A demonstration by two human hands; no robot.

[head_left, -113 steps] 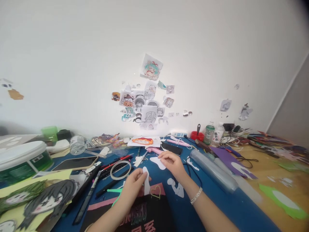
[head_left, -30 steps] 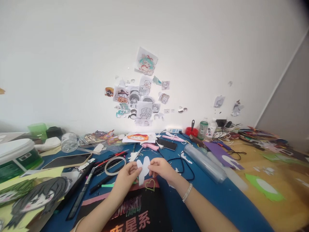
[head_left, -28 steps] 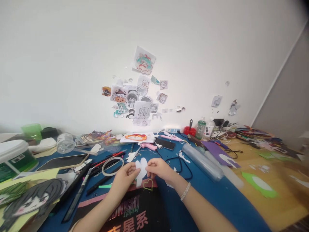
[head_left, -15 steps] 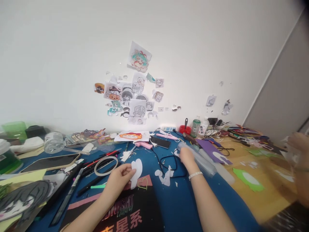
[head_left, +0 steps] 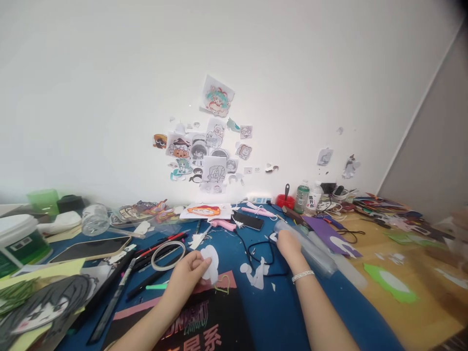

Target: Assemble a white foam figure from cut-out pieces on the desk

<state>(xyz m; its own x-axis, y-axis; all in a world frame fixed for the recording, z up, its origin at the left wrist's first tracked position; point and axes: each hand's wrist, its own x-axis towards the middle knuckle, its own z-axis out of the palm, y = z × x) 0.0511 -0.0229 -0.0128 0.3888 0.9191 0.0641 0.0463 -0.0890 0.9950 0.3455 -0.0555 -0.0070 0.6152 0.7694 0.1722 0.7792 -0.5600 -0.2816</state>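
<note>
My left hand (head_left: pixel 192 270) pinches a white paper cutout (head_left: pixel 210 263) with rounded edges, thumb in front and fingers behind. It hovers above the top edge of a black sheet (head_left: pixel 171 331) with a pink border and printed lettering; a yellow-green heart outline (head_left: pixel 222 284) is on that border. My right hand (head_left: pixel 289 245), with a bracelet at the wrist, is closed beside a clear rolled plastic sheet (head_left: pixel 314 253). A small white bit shows at its fingertips, but what it grips is hidden. Curled white paper scraps (head_left: pixel 256 274) and a black cable (head_left: pixel 272 253) lie between my hands.
Pens (head_left: pixel 161 241), a tape roll (head_left: pixel 168 256) and a phone (head_left: pixel 91 247) lie on the left. Pink glue guns (head_left: pixel 224 224), a dark phone (head_left: pixel 248 220) and bottles (head_left: pixel 302 197) stand or lie behind. Purple paper (head_left: pixel 331 236) and a green cutout (head_left: pixel 389 282) lie right.
The whole view has shifted slightly, so things sit farther right and lower. My left hand keeps the cutout, which has turned a little. Another person's hand at the right edge has drawn mostly away.
</note>
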